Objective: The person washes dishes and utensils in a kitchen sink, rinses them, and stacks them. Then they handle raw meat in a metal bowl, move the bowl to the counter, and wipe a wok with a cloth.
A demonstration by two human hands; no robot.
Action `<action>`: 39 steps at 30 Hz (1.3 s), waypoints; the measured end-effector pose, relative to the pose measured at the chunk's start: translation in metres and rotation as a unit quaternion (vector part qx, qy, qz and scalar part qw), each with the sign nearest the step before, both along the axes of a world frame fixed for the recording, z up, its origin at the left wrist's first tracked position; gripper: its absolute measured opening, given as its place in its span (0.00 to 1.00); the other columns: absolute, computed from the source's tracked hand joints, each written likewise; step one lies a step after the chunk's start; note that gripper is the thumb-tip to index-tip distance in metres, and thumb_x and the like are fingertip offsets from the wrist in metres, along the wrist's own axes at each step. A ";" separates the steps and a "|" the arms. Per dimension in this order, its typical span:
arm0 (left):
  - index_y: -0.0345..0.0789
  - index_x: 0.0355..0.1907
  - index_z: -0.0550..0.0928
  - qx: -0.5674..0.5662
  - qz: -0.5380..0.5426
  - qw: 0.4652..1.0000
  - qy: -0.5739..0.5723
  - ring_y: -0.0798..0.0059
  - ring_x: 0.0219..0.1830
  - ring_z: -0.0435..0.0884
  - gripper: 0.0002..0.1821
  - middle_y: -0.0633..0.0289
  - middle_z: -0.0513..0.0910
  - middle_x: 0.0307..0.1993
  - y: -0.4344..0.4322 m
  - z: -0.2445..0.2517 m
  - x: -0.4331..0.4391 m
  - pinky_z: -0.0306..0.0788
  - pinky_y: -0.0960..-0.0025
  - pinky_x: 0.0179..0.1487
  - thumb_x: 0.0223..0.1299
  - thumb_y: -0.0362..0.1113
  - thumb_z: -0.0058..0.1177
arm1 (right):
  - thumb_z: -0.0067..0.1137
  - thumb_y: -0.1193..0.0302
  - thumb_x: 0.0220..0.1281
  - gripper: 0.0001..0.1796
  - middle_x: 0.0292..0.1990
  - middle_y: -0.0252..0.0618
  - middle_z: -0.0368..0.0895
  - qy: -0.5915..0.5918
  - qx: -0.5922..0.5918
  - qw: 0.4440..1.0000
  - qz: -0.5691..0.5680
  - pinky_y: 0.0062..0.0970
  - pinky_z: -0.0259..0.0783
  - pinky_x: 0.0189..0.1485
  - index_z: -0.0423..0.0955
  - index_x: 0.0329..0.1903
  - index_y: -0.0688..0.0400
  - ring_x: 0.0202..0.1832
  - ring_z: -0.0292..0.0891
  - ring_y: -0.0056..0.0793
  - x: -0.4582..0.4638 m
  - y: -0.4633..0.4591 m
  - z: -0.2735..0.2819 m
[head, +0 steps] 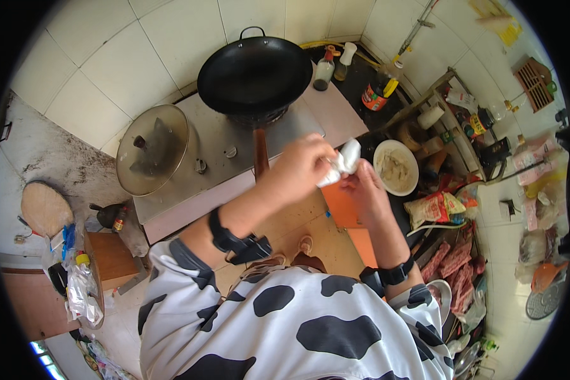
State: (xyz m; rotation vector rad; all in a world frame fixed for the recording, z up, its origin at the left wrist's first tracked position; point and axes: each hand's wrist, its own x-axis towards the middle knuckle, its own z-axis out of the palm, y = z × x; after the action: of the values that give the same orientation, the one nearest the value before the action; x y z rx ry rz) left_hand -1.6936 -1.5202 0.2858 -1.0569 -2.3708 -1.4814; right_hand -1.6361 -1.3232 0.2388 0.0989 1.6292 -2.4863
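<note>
A crumpled white sheet [348, 154], paper or thin plastic, is pinched between my two hands in front of the stove. My left hand [303, 160] grips its left side, near the wooden handle [260, 151] of a black wok [254, 76]. On the right side, the fingers of my right hand [368, 185] hold it close to a white bowl [414, 176]. Pale, wet-looking pieces [393, 164] lie in that bowl. The wok rests on the back burner of a steel gas stove [209, 137], and its inside shows only black metal.
A glass lid [168, 156] covers the left burner. Seasoning bottles [324, 73] and a large labelled bottle [377, 92] stand right of the wok. Farther along the counter lie a food bag [425, 209] and raw meat [458, 259]. An orange cabinet door [342, 206] is below.
</note>
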 end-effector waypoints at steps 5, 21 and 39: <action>0.32 0.38 0.78 -0.040 0.202 0.979 0.014 0.77 0.32 0.78 0.07 0.61 0.79 0.32 -0.047 0.036 -0.109 0.72 0.74 0.38 0.55 0.26 0.53 | 0.49 0.52 0.68 0.31 0.44 0.34 0.73 -0.072 0.098 0.974 0.190 0.31 0.68 0.53 0.59 0.66 0.56 0.48 0.71 0.26 -0.052 -0.043 -0.032; 0.36 0.37 0.83 -0.401 0.170 0.891 -0.128 0.53 0.38 0.84 0.11 0.50 0.84 0.35 -0.008 -0.075 -0.383 0.77 0.60 0.40 0.49 0.27 0.54 | 0.51 0.75 0.64 0.21 0.27 0.40 0.69 -0.175 -0.068 0.956 0.225 0.32 0.76 0.26 0.50 0.53 0.60 0.24 0.74 0.29 -0.086 -0.150 -0.053; 0.34 0.32 0.80 -0.204 0.009 0.975 -0.084 0.61 0.32 0.81 0.09 0.55 0.82 0.28 0.008 -0.123 -0.386 0.74 0.67 0.39 0.46 0.32 0.59 | 0.52 0.75 0.61 0.21 0.23 0.45 0.72 -0.108 0.050 0.949 0.291 0.33 0.75 0.16 0.47 0.45 0.63 0.20 0.78 0.36 -0.099 -0.126 -0.051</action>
State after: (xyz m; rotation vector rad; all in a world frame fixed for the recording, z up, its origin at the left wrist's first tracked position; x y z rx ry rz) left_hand -2.0798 -1.5120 0.1627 -1.0162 -2.8805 -1.1415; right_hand -1.7356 -1.4493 0.1878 -0.0839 1.4316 -1.8794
